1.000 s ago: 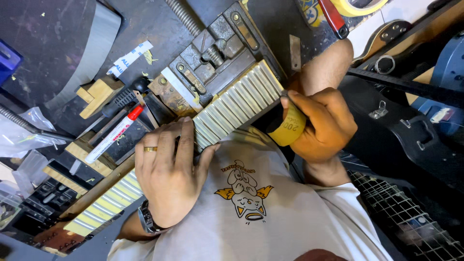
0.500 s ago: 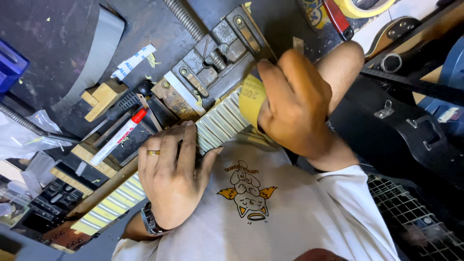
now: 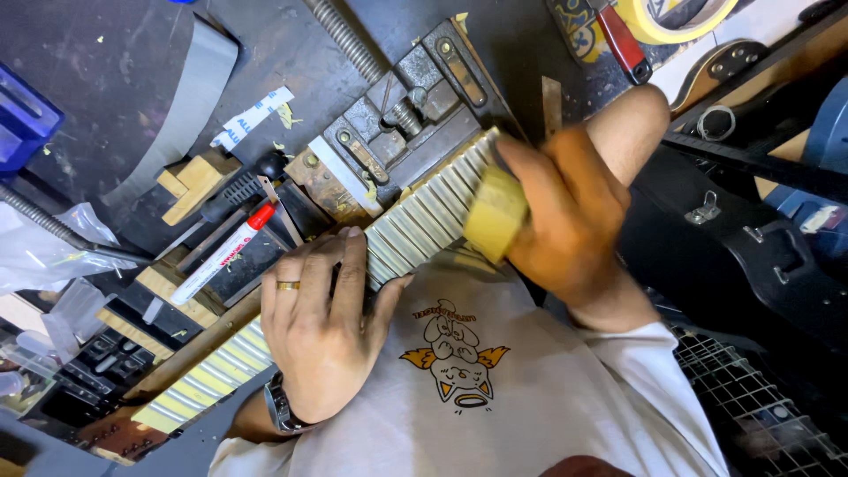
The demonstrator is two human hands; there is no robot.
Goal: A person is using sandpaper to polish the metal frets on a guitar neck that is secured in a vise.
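A guitar neck with a taped, fretted fingerboard (image 3: 424, 216) lies slantwise across the workbench, from lower left to upper right. My left hand (image 3: 322, 331), with a ring and a wristwatch, presses flat on the middle of the neck. My right hand (image 3: 565, 221) grips a yellowish block (image 3: 496, 215) and holds it against the frets near the neck's upper end. A grey metal vise (image 3: 402, 115) sits just behind the neck.
A red-capped white marker (image 3: 221, 256) and wood blocks (image 3: 190, 181) lie left of the vise. A yellow tape roll (image 3: 680, 18) sits at top right. A black guitar case (image 3: 751, 247) stands at right, plastic bags (image 3: 35, 247) at left.
My right hand has slid the yellowish block up and along the fingerboard, then back down a little, blurred by motion. My left hand has stayed pressed on the neck.
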